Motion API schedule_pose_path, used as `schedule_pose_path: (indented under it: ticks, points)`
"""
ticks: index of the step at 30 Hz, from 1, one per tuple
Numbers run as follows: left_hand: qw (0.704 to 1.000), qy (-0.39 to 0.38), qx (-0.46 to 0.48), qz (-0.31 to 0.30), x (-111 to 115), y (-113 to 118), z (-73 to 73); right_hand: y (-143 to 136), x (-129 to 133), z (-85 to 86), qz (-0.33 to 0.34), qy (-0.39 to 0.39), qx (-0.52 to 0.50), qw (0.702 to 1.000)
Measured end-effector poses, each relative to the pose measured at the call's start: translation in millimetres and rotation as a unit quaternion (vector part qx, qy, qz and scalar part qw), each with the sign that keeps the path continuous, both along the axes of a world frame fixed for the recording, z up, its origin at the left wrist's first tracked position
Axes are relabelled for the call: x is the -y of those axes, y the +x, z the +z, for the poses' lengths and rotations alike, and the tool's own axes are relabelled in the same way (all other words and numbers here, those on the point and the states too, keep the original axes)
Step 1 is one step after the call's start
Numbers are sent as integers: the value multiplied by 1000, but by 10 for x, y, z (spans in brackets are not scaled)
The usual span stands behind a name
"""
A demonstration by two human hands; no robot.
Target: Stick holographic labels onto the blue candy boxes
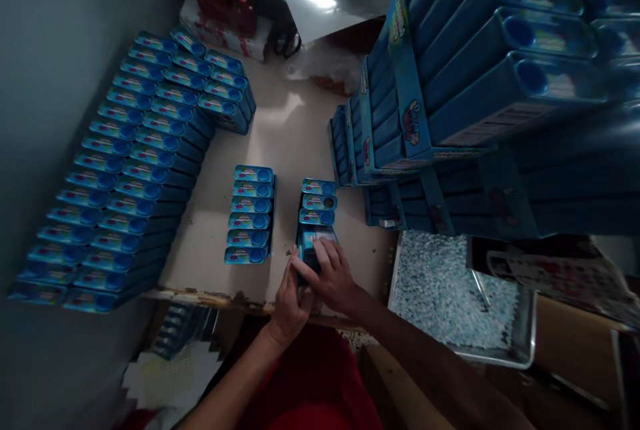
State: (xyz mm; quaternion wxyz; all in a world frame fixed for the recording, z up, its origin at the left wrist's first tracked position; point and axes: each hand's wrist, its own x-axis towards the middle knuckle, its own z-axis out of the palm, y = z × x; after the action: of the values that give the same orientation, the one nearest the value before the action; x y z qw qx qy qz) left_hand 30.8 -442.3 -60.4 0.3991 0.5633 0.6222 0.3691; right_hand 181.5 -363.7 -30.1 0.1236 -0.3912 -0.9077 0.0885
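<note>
Under the right hand (331,275), beside the left hand (291,301), a glossy blue box (311,233) is half hidden, so either hand's grip cannot be told.

One head-worn view, tipped forward and steeply down over the surface (300,140).
From where I'm standing, it sits close above the red clothing (320,390) at 6 o'clock, facing 12; the stacked blue boxes (470,93) at 2 o'clock loom nearest the lens, the wall (75,23) rising at 10.
</note>
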Motion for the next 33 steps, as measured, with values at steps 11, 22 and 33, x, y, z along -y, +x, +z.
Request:
schedule_pose_path:
  ticks: [11,22,33]
  points:
    - [998,-4,1,68,-329,156,-85,-98,-472,97,75,-117,27,990]
    - [992,-31,-41,115,-129,-106,421,389,-823,444,-266,-223,-185,919]
    - [951,174,-251,35,-692,-823,859,86,-874,287,-366,-263,-256,855]
